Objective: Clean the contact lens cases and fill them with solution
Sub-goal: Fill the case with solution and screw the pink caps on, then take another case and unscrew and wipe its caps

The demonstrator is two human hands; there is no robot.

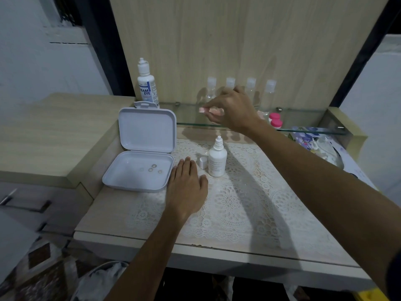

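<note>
My right hand [233, 108] reaches over the glass shelf [303, 129] and pinches a pale pink contact lens case [211, 111] in its fingers. A second lens case with bright pink caps [275, 120] lies on the shelf to the right. A small white solution bottle [217, 158] stands uncapped on the lace mat, its cap [202, 162] beside it. My left hand [186, 187] rests flat on the mat with straight fingers, next to an open white box [141, 166] holding several lenses [153, 168].
A larger solution bottle [147, 83] stands at the shelf's left end. Several clear travel bottles [269, 95] line the wooden back panel behind my right hand. Patterned cloth and tissue [321, 144] lie at the right. A bin [104, 281] sits below the desk edge.
</note>
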